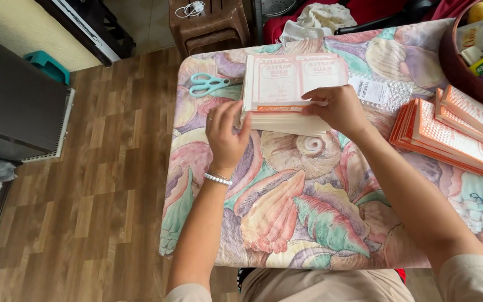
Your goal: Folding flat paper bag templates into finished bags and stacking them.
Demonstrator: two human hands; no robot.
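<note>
— What have you got in the middle of the frame?

— A stack of flat cartons (289, 89), white with red-orange print, lying on the shell-patterned tablecloth (297, 212) just above centre. My left hand (226, 137) sits at the stack's lower left corner, fingers loose and spread against the edge, closed on nothing. My right hand (339, 107) is curled over the stack's lower right part, fingers pressed down on the top carton; whether it pinches a sheet or only presses, I cannot tell.

— Anything beside it?

— Teal scissors (208, 84) lie just left of the stack, touching or nearly so. Right of it, a small clear bubble-wrap packet (378, 92) with a white label. Further right, well apart, a fanned pile of orange cartons (451, 134) runs to the frame edge, and a dark red basket (457, 61) of packets fills the upper right corner.

— And off the table?

— Wood-look floor (96, 184) on the left, a brown plastic stool (211, 25) at top centre.
</note>
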